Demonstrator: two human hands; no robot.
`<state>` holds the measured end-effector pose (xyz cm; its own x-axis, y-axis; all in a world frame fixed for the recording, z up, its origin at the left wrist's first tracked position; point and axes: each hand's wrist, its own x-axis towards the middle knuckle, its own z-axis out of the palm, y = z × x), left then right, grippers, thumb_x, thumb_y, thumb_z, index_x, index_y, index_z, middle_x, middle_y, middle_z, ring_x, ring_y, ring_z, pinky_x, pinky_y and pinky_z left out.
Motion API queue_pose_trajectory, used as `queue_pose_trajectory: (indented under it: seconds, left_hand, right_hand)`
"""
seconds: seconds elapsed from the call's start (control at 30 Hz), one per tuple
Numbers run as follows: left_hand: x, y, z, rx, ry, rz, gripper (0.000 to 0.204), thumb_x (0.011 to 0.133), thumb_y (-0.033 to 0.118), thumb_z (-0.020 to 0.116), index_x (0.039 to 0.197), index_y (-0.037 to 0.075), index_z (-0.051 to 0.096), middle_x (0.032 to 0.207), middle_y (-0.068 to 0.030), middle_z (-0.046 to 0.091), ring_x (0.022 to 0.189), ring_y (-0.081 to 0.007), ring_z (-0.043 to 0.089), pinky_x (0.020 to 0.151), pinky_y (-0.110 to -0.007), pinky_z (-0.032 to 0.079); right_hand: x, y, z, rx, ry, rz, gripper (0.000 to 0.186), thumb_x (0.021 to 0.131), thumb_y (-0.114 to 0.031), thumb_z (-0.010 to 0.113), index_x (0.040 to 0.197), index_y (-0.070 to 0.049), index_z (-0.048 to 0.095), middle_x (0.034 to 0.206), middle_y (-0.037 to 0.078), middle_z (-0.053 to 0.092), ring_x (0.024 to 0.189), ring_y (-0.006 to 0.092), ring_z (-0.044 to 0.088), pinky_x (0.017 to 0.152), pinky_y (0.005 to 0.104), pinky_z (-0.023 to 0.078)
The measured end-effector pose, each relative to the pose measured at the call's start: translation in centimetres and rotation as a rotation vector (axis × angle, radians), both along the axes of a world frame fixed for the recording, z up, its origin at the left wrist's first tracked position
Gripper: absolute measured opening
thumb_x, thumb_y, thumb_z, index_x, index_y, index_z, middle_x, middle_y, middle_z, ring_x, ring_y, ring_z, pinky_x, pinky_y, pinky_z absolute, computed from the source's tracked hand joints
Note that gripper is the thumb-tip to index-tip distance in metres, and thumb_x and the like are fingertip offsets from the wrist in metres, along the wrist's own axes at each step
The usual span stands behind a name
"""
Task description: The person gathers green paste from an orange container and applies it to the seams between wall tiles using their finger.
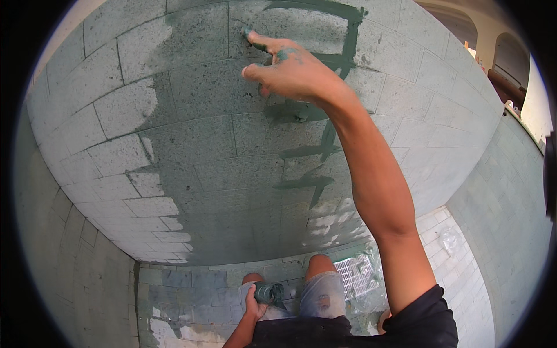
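Note:
My right hand [287, 66] reaches up to the tiled wall [197, 87], its index finger stretched out and the thumb apart. Green paste coats that fingertip, which is at or close to a joint between tiles; more paste smears the back of the hand. Strips of wet green paste [351, 37] follow the joints around and below it. Low down at my knees, my left hand [253, 303] is closed around a small cup [266, 293] smeared with dark green paste. The cup is tilted, and its inside is hard to make out.
A white grid-like sheet [355, 275] and clear plastic lie on the tiled floor by my right knee. Crumpled plastic [449, 240] lies farther right. Side walls [505, 180] close in left and right. Wet, dark patches cover the wall's middle; paler tiles flank them.

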<state>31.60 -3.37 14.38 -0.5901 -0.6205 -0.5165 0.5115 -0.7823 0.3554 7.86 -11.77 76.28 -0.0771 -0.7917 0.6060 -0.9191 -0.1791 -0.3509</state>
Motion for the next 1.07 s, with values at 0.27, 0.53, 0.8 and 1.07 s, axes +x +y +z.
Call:
queue_pose_trajectory:
  seconds: [0.27, 0.53, 0.8, 1.07]
  left_hand:
    - [-2.9, -0.2, 11.0, 0.008, 0.154, 0.084, 0.06, 0.092, 0.055, 0.05, 0.127, 0.006, 0.055, 0.128, -0.0138, 0.06, 0.118, -0.0307, 0.058, 0.099, -0.05, 0.046]
    - [-7.4, 0.6, 18.1, -0.418, 0.054, 0.154, 0.057, 0.089, 0.026, 0.066, 0.134, -0.003, 0.048, 0.112, -0.0117, 0.061, 0.103, -0.0215, 0.061, 0.092, -0.036, 0.051]
    - [-8.5, 1.2, 17.9, -0.536, -0.147, 0.061, 0.062, 0.085, 0.02, 0.069, 0.136, -0.005, 0.046, 0.112, -0.014, 0.061, 0.1, -0.023, 0.063, 0.09, -0.036, 0.052]
    - [-8.3, 2.2, 16.1, -0.467, -0.18, 0.13, 0.061, 0.086, 0.023, 0.072, 0.136, -0.004, 0.048, 0.116, -0.0146, 0.06, 0.102, -0.0224, 0.061, 0.09, -0.035, 0.051]
  right_hand:
    - [-1.3, 12.8, -21.6, 0.954, -0.033, 0.342, 0.069, 0.085, -0.036, 0.071, 0.142, -0.004, 0.048, 0.088, 0.016, 0.067, 0.079, 0.026, 0.064, 0.074, 0.0348, 0.051]
    - [2.7, 16.9, -35.5, 1.197, -0.041, 0.249, 0.06, 0.083, -0.046, 0.068, 0.128, -0.007, 0.058, 0.098, 0.02, 0.068, 0.095, 0.0365, 0.066, 0.084, 0.0438, 0.051]
    - [1.2, 16.6, -41.9, 1.193, -0.157, 0.203, 0.065, 0.077, -0.06, 0.067, 0.113, -0.007, 0.065, 0.099, 0.018, 0.07, 0.088, 0.0321, 0.068, 0.079, 0.0416, 0.054]
    - [0.8, 16.3, -41.5, 1.473, -0.38, 0.395, 0.049, 0.087, -0.053, 0.061, 0.103, -0.006, 0.068, 0.071, 0.012, 0.067, 0.055, 0.0218, 0.063, 0.057, 0.0349, 0.053]
